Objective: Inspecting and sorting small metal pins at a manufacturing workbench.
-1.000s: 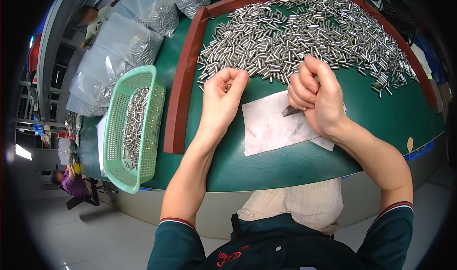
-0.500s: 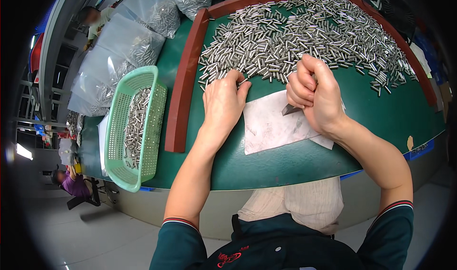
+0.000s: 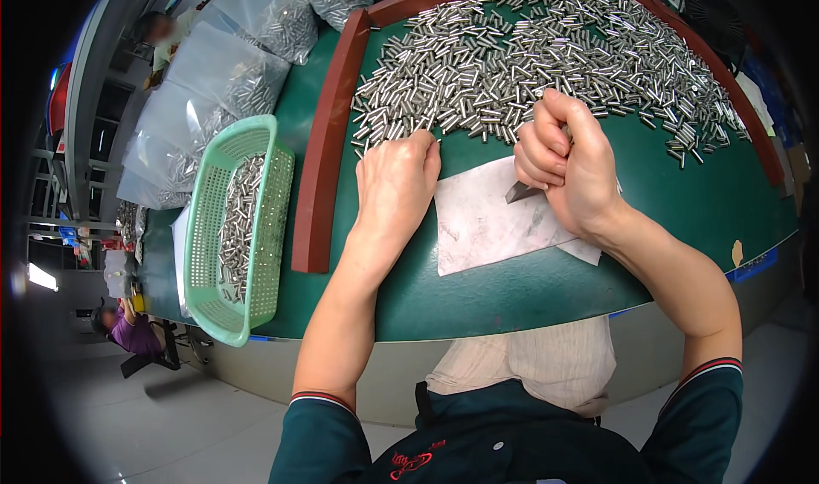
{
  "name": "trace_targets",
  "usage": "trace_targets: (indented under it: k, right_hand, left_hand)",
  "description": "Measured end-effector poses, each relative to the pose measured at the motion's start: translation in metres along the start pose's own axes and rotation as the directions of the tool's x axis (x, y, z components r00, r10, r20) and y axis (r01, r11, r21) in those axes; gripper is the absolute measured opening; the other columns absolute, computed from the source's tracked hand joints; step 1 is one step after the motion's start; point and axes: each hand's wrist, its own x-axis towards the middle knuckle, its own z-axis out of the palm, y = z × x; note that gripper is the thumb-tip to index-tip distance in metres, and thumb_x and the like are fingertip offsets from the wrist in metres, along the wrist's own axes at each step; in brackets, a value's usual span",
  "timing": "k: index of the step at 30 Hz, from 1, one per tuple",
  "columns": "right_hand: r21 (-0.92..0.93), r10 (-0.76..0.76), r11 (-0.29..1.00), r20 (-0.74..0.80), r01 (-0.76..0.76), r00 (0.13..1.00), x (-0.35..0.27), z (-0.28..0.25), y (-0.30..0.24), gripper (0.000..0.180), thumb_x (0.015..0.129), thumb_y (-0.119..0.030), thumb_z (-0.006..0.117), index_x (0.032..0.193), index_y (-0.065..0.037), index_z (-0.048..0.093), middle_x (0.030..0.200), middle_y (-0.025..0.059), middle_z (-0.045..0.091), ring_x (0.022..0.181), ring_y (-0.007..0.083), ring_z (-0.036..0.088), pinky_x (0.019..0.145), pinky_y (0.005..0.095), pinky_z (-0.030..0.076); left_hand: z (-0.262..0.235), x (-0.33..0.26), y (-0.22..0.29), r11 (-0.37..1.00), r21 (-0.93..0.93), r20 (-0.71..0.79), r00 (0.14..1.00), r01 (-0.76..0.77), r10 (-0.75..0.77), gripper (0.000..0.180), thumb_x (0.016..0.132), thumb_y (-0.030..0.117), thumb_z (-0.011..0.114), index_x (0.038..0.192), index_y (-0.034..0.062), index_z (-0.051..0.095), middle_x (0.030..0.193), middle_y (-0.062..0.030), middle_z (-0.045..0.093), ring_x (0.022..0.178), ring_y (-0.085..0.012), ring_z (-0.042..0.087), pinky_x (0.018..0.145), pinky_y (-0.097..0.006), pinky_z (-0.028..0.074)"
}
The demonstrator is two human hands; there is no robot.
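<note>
A big heap of small silver metal pins (image 3: 529,66) covers the green table top (image 3: 512,288). My left hand (image 3: 394,185) lies palm down at the near edge of the heap, fingertips touching a few pins. My right hand (image 3: 567,164) is curled into a fist over a white paper sheet (image 3: 490,220) and grips a small dark metal blade (image 3: 520,192) whose tip points down onto the paper. A pin may be pinched in its fingers; I cannot tell.
A red-brown wooden rail (image 3: 328,143) frames the heap on the left and far side. A mint-green plastic basket (image 3: 235,228) with pins sits left of the rail. Clear bags of pins (image 3: 213,92) lie behind it. Other people sit at the far left.
My left hand has slid forward, from just short of the heap to its near edge. My right hand has barely moved.
</note>
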Motion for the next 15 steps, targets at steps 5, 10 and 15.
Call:
trace_targets:
  k: [5,10,15]
  right_hand:
    - [0.0,-0.006,1.0,-0.001,0.006,1.0,0.0008,-0.0007,0.0019,0.035,0.086,-0.021,0.034,0.053,-0.012,0.027,0.041,-0.0022,0.025,0.037,0.0066,0.018,0.038,0.0233,0.017]
    - [-0.009,-0.006,1.0,0.003,0.006,1.0,0.0008,-0.0006,0.0013,0.034,0.086,-0.022,0.034,0.054,-0.013,0.027,0.042,-0.0024,0.026,0.037,0.0068,0.018,0.038,0.0234,0.018]
    - [0.012,0.005,1.0,0.001,-0.005,1.0,0.0009,0.0012,0.001,0.035,0.087,-0.023,0.034,0.054,-0.013,0.028,0.042,-0.0024,0.026,0.037,0.0069,0.018,0.038,0.0235,0.018]
  left_hand:
    - [0.0056,0.001,-0.0004,0.998,0.062,-0.014,1.0,-0.012,0.013,0.008,0.074,0.009,0.057,0.073,0.0014,0.061,0.056,-0.0169,0.056,0.051,-0.032,0.056,0.05,-0.039,0.044]
    - [0.0057,0.0004,-0.0036,1.0,0.023,0.006,1.0,-0.006,0.006,0.008,0.073,0.008,0.058,0.075,0.0015,0.061,0.058,-0.0165,0.057,0.052,-0.0315,0.057,0.051,-0.038,0.045]
    - [0.0062,0.0003,-0.0064,0.999,0.02,-0.031,0.999,-0.03,0.03,0.008,0.072,0.008,0.059,0.077,0.0018,0.061,0.058,-0.016,0.057,0.053,-0.0307,0.057,0.051,-0.038,0.045]
